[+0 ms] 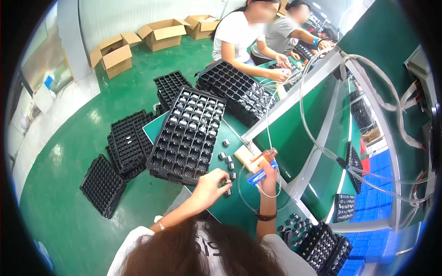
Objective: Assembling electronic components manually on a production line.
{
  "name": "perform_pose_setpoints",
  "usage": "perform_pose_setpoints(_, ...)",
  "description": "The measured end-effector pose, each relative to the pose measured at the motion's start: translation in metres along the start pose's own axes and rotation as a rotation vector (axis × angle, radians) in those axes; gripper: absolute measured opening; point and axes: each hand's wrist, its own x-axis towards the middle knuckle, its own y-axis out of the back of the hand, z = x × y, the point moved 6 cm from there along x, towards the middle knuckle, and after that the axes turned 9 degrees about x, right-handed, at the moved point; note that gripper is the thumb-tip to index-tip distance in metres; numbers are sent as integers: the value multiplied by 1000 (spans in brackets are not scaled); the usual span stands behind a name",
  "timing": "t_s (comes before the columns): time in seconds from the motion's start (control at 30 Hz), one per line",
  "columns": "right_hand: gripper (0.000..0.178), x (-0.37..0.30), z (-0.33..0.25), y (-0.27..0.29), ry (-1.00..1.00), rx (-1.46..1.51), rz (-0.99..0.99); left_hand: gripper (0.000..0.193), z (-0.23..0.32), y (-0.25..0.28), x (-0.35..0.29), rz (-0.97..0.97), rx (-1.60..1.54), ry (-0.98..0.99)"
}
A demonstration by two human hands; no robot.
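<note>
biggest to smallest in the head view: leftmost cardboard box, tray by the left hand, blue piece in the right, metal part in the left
1. Tray
2. Box, though farther away
3. Blue piece
4. Metal part, partly hidden by the left hand

Upper garment is a white, short-sleeved fabric shirt [130, 253] bearing a dark printed marking [208, 247], partly covered by long, loose hair [182, 253]. A dark brown, narrow band [266, 216] encircles the right wrist [267, 209].

We see matt plastic on the tray [172, 176] | shiny metal on the loose parts [226, 143] | glossy, smooth floor [73, 147] | matt cardboard boxes [168, 43]
</note>
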Motion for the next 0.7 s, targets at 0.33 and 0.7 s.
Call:
perform_pose_setpoints(0.33,27,-28,15,17,-78,-153,-19,15,-27,-63,20,151,818,-169)
perform_pose_setpoints(0.7,22,-27,5,23,-36,-122,22,19,-10,22,36,168,389,-164)
